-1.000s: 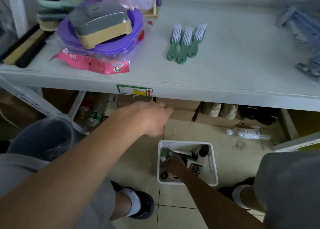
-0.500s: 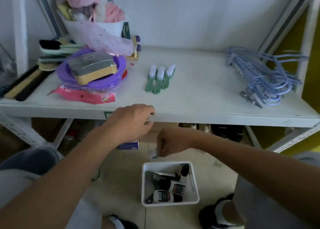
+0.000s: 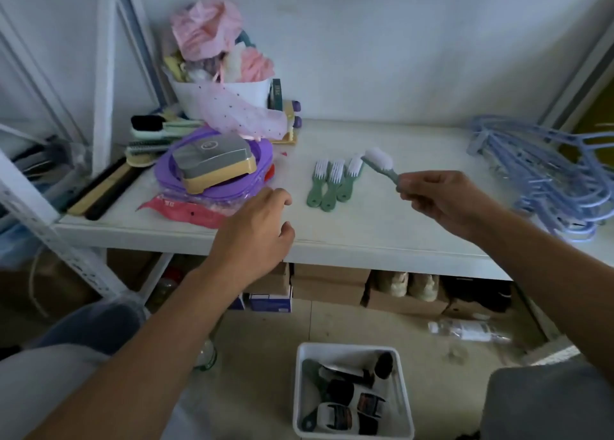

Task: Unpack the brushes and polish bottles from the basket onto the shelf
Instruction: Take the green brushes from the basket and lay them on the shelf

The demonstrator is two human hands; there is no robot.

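Note:
My right hand (image 3: pixel 438 200) grips the handle of a green brush with white bristles (image 3: pixel 380 162), held tilted in the air just right of three matching green brushes (image 3: pixel 334 182) that lie side by side on the white shelf (image 3: pixel 398 240). My left hand (image 3: pixel 257 227) hovers over the shelf's front edge, fingers apart and holding nothing. On the floor below stands the white basket (image 3: pixel 300 389), holding polish bottles (image 3: pixel 345 406) and a dark green brush (image 3: pixel 312 373).
A purple basin with a grey and tan box (image 3: pixel 212 167) sits at the shelf's left beside older brushes (image 3: pixel 149 137) and a white tub of pink cloths (image 3: pixel 219 84). Blue hangers (image 3: pixel 545 177) crowd the right end. Cardboard boxes (image 3: pixel 332 283) and a plastic bottle (image 3: pixel 465 330) lie under the shelf.
My right hand has risen from the basket to shelf height with a green brush in it. My left hand has moved up over the shelf's front edge.

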